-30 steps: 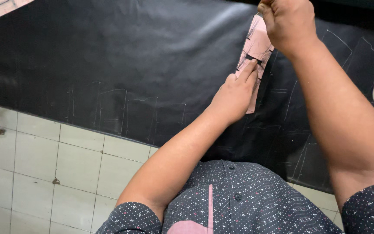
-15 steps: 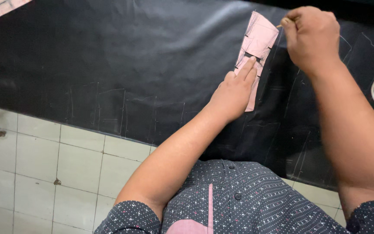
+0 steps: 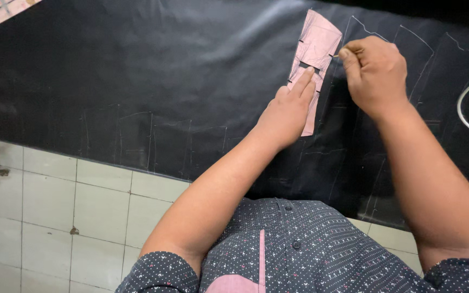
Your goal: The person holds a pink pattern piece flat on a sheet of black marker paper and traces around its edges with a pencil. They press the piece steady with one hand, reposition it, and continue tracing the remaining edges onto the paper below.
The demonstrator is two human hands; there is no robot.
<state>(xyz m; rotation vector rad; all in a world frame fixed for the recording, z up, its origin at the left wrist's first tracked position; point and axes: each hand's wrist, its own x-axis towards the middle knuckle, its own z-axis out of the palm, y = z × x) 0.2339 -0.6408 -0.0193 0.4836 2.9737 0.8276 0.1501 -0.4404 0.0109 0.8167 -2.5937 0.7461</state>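
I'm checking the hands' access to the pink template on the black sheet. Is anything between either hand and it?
Nothing visible. The left hand already presses flat on the pink template, fingers over its lower half. The right hand is at the template's right edge, pinching a thin marking tool whose tip is too small to make out, over the black sheet.

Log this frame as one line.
left hand: flat on pink pattern piece | right hand: marker tip at its edge | surface: black sheet

Pink notched paper pattern (image 3: 317, 49) flat (slightly tilted) on black sheet (image 3: 137, 70)
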